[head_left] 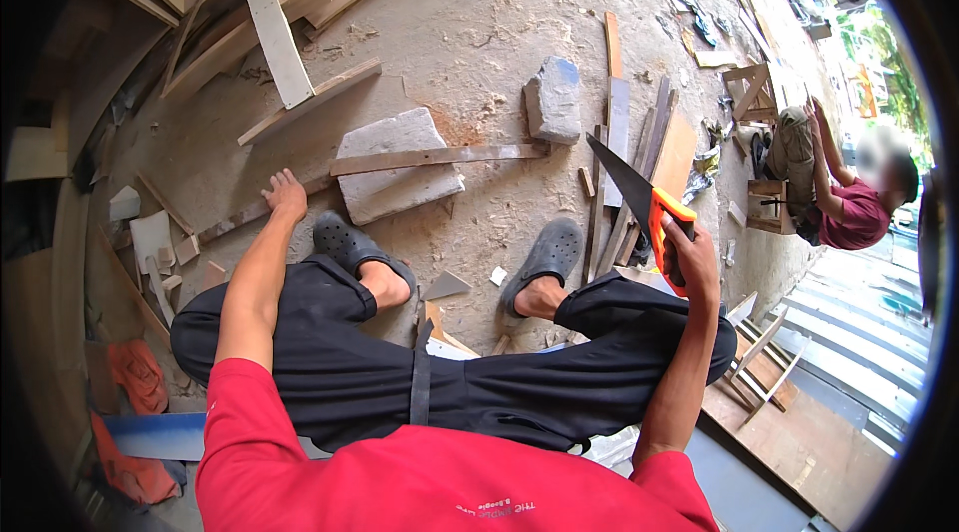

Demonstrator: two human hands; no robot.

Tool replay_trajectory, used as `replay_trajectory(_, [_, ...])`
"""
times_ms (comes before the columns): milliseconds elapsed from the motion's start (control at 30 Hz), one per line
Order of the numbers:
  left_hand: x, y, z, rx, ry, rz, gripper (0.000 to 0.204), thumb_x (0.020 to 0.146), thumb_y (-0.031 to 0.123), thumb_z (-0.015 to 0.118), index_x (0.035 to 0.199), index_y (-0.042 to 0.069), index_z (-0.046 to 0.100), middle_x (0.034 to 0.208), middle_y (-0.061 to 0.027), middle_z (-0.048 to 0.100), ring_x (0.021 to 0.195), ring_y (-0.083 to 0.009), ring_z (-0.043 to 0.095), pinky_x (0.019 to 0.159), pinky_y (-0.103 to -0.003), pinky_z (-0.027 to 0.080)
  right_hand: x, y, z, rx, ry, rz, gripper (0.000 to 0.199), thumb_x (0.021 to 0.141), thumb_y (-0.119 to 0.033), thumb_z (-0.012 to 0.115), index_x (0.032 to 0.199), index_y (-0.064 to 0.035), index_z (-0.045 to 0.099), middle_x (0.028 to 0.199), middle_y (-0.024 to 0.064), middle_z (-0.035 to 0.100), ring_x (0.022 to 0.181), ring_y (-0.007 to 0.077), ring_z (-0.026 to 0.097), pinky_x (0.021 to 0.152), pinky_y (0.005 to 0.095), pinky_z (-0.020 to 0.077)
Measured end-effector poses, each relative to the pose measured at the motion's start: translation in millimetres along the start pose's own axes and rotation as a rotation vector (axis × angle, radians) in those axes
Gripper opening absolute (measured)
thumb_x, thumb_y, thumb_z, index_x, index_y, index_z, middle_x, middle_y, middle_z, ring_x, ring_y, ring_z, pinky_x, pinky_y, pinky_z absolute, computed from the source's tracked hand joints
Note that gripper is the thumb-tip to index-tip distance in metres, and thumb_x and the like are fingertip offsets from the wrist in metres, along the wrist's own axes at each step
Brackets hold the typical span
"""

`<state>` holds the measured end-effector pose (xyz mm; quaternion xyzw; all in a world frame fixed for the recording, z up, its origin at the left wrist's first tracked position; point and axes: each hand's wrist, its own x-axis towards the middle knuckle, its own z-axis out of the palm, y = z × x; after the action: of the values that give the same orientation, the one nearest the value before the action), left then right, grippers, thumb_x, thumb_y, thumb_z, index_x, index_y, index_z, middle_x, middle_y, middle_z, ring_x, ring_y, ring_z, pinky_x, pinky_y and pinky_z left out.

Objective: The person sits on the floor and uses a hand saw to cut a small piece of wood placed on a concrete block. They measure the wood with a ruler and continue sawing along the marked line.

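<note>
My right hand [691,254] grips the orange handle of a handsaw [629,184], whose dark blade points up and to the left over a bundle of wood strips. My left hand [284,195] reaches down to the sawdust-covered floor and touches a long thin wooden strip [250,216] beside a flat grey stone block [395,164]. A second long strip [440,156] lies across that block. My legs in dark trousers and grey clogs spread out below.
A smaller grey stone [554,99] lies further out. Planks and offcuts [275,27] pile at the upper left. Wood strips [624,147] lie by my right foot. Another person in a maroon shirt [849,212] sits at the right near small wooden frames.
</note>
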<state>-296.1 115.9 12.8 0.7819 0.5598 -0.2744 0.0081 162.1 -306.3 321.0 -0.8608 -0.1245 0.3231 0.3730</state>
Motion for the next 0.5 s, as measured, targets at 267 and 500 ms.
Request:
replay_trajectory(267, [-6,99,-81,-0.556,0.531,0.491,0.042,0.092,0.036,0.057,0.124,0.008,0.061,0.128,-0.012,0.059,0.121,-0.0299,0.052,0.104,-0.047,0.037,5,-15,14,-0.271,0.01,-0.093,0.033,0.093,-0.033,0.066,0.095,-0.0007,0.065,0.058,0.0012,0.054,0.045,0.0088,0.049,0.043,0.0284,0.0378])
replay_trajectory(500, [-52,177,-63,-0.489,0.398,0.846,0.045,0.085,0.018,0.066,0.127,0.007,0.057,0.12,-0.013,0.057,0.115,-0.031,0.053,0.099,-0.044,0.042,1,-35,21,-0.41,-0.038,-0.136,0.034,0.092,-0.032,0.066,0.105,-0.0005,0.067,0.063,0.0052,0.058,0.054,0.0128,0.05,0.053,0.0325,0.0423])
